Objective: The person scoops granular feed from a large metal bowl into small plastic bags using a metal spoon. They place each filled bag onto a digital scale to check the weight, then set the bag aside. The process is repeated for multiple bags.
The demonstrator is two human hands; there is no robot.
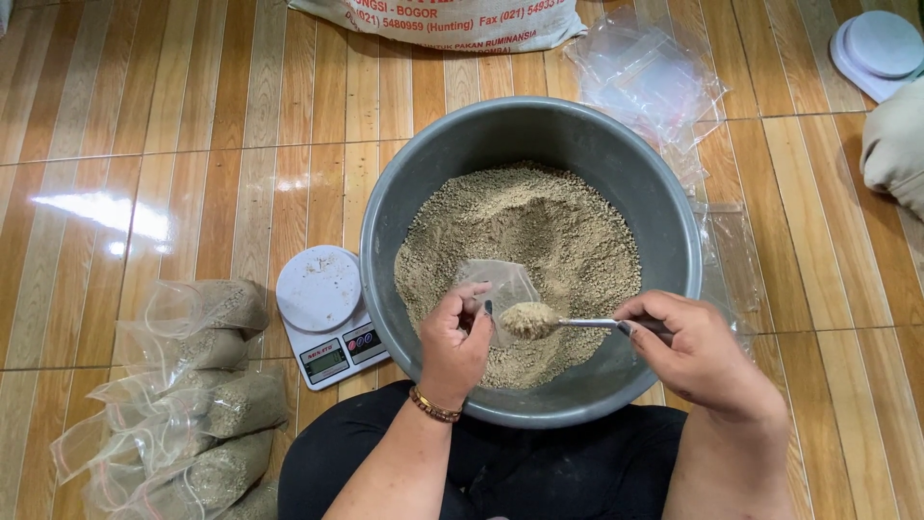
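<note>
At far left we see filled clear bags (207, 414) lying on the wooden floor (144, 144), then a white scale (327, 313). Our left hand (454, 347) pinches a small clear bag (502, 289) over the grey basin (674, 221) of granules (539, 231); our right hand (698, 351) grips a heaped spoon (558, 322) at its mouth. Empty bags (650, 82) and a printed sack (443, 21) lie beyond.

Glossy wood-look floor (144, 144), matt grey plastic basin (385, 221), coarse granular feed (539, 221), clear plastic bag (500, 284), metal spoon (568, 323).

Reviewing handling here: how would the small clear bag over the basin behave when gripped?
The clear bag is probably floppy and very light: thin film, crumpled, seemingly empty, pinched by the left hand. Its glossy film may be slippery. It would likely sag once the spoon tips grain in.
</note>
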